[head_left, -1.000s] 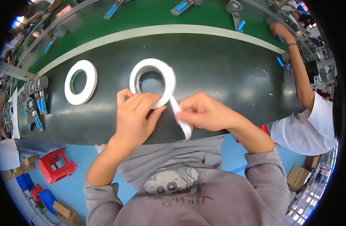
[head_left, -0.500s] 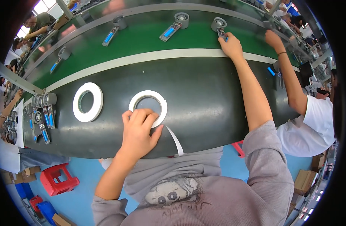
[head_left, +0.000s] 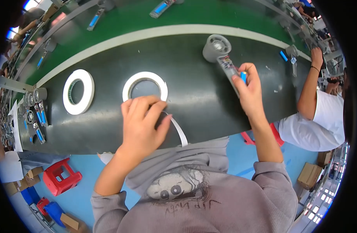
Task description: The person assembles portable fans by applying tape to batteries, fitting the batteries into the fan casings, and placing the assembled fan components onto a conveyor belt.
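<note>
My right hand (head_left: 251, 91) grips the handle of a grey fan-like unit (head_left: 212, 51) with a round, vented head. Its open handle shows a circuit board, and a blue cylindrical cell (head_left: 243, 77) shows between my fingers. The head points away from me, over the dark table. My left hand (head_left: 141, 126) has its fingers curled over the near edge of a roll of white tape (head_left: 127, 86), hiding that edge. From beside my left thumb a loose tape strip (head_left: 181, 133) runs to the table's front edge. A second white tape roll (head_left: 89, 93) lies to the left.
A green conveyor (head_left: 128, 23) behind a pale rail carries more fan-like units. Several others (head_left: 39, 116) are grouped at the table's left end. At right, near a co-worker's arm (head_left: 308, 97), lie a blue cell (head_left: 283, 56) and another unit (head_left: 293, 56). A red stool (head_left: 61, 176) stands below left.
My right hand has brought the fan-like unit from the green conveyor over the dark table, toward me. My left hand stays at the tape roll. The co-worker's hand has drawn back from the conveyor.
</note>
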The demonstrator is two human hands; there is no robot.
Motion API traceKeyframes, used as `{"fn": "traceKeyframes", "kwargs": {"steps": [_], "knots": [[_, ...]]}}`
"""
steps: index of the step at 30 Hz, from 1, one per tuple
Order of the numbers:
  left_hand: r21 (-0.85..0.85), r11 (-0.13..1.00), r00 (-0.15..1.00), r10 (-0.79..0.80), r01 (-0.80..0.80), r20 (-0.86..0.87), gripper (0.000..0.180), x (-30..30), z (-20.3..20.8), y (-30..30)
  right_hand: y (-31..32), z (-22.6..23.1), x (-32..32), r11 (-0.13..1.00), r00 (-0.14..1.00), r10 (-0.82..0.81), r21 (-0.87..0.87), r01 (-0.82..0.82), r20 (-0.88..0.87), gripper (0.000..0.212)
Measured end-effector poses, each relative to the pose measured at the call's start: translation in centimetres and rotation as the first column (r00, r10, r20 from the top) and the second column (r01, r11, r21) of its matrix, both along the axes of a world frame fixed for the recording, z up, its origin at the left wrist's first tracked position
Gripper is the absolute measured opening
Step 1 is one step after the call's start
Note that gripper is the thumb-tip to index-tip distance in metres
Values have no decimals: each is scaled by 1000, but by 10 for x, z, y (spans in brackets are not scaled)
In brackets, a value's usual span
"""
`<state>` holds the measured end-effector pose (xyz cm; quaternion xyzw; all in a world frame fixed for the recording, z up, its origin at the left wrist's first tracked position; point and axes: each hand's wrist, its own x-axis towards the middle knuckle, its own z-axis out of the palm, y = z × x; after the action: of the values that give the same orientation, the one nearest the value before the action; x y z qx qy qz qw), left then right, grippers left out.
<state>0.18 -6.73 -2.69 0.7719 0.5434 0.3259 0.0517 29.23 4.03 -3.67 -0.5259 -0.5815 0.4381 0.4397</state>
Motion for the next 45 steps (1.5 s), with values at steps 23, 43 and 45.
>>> {"fn": "traceKeyframes", "kwargs": {"steps": [23, 43, 45], "knots": [[-625, 575, 538, 342, 529, 770, 30, 70, 21, 31, -71, 7, -20, 841, 928, 302, 396, -368, 219, 51], [-569, 769, 806, 123, 292, 580, 21, 66, 40, 35, -63, 24, -19, 794, 810, 526, 192, -577, 261, 43], [-565, 752, 743, 153, 340, 651, 23, 66, 36, 33, -61, 25, -19, 792, 811, 528, 197, -578, 253, 48]]}}
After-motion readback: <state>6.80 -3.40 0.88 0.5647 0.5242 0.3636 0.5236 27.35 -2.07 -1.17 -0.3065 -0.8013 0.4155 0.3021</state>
